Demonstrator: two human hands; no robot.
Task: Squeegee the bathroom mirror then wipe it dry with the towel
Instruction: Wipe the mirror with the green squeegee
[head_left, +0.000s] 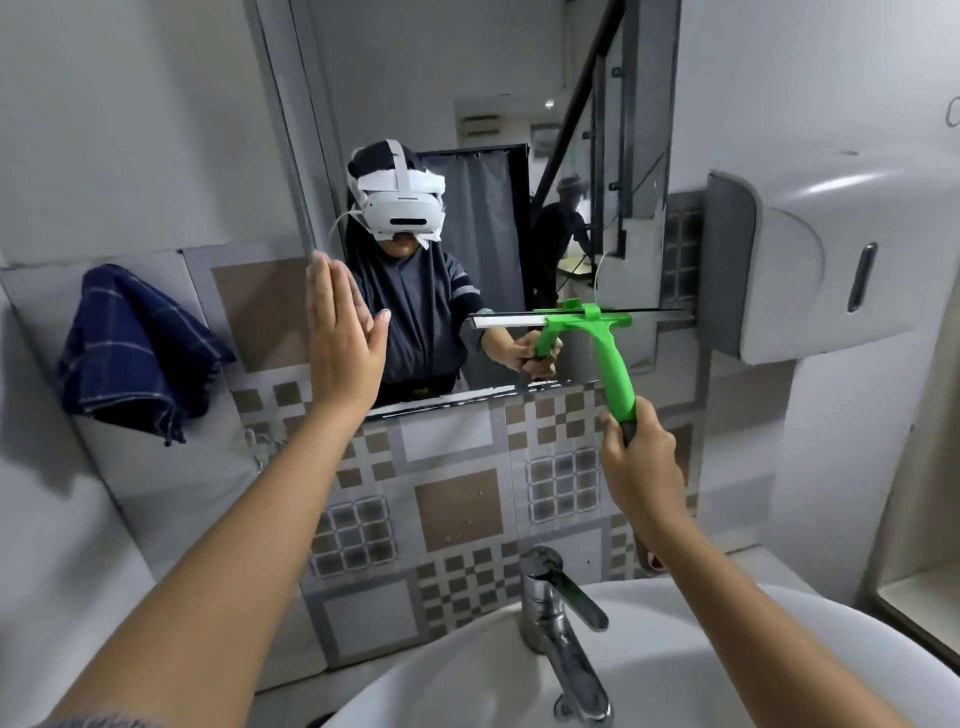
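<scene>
The bathroom mirror (483, 78) hangs on the wall above the sink. My right hand (641, 457) grips the lower end of a green squeegee (613, 358), whose blade lies horizontally against the mirror's lower right part. My left hand (340, 338) is flat and open with fingers pointing up, resting at the mirror's lower left edge. A dark blue checked towel (137, 348) hangs on the wall to the left of the mirror, apart from both hands.
A white sink (779, 670) with a chrome tap (561, 623) sits below the hands. A white and grey wall dispenser (810, 260) juts out just right of the mirror, close to the blade's end. Patterned tiles (457, 509) cover the wall under the mirror.
</scene>
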